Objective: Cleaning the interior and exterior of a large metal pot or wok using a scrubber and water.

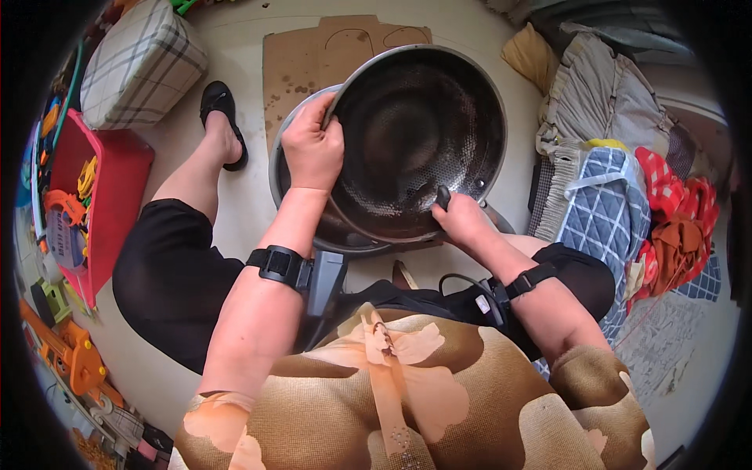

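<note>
A dark wok (pixel 399 133) with a honeycomb-textured inside and a grey rim is tilted up in front of me. My left hand (pixel 313 145) is closed on its upper left rim, fingers hooked over the edge. My right hand (pixel 464 215) is at the wok's lower right, closed around a small dark rounded piece (pixel 443 197) that pokes out by the thumb; its kind is not clear. Beneath the wok lies a second pan (pixel 280 172), mostly covered, with its grey rim showing at the left.
Brown cardboard (pixel 294 59) lies on the floor beyond the pans. At the left stand a red bin (pixel 125 168) of toys and a plaid-covered block (pixel 145 63). Orange toys (pixel 74 352) are nearer. A quilted blue cloth (pixel 603 196) and red fabric (pixel 681 235) are heaped at the right.
</note>
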A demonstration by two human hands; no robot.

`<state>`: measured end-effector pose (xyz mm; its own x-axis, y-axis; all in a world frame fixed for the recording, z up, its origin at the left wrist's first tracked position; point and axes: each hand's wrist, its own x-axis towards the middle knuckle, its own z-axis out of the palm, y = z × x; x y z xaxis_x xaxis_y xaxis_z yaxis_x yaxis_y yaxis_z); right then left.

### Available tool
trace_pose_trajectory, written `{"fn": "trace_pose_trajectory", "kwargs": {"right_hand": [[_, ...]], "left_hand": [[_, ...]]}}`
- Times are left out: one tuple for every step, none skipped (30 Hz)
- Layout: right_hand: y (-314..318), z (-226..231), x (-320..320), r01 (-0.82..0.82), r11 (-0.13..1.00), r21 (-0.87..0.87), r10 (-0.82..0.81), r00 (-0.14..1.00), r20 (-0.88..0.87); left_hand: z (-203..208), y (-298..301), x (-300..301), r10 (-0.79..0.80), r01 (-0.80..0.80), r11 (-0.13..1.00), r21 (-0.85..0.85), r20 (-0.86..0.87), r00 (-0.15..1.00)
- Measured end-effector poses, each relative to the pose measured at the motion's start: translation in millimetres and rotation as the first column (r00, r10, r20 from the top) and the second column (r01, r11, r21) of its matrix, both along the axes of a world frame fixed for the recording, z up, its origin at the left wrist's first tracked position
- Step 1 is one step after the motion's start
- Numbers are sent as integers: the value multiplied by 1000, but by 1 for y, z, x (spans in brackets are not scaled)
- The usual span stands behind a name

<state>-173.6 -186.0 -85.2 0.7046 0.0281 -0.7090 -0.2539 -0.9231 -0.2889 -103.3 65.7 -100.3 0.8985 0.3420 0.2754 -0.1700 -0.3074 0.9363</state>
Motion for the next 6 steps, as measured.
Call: {"fn": "trace_pose_trajectory", "kwargs": {"right_hand": [[5,-3,-2,-23,1000,8,23,1000,-17],[17,-8,-9,-45,999,16,45,998,-34],[32,-13,-21,-36,996,84,39,998,-43],[45,-19,-27,7,970,243,1,999,-32],[44,-20,-24,103,944,313,-57,987,-152],[46,-18,-17,210,906,368,-110,955,-276]], "left_hand": [[0,-3,-1,-5,5,999,-36,-5,1000],[0,-3,-1,-4,3,999,-37,-4,1000],[0,-4,2,-27,27,999,-47,-8,1000],[-1,-3,2,-55,54,997,-57,-19,998],[-2,-3,3,-45,45,999,-20,-19,999],[-3,-1,3,-41,42,999,16,-22,999]]}}
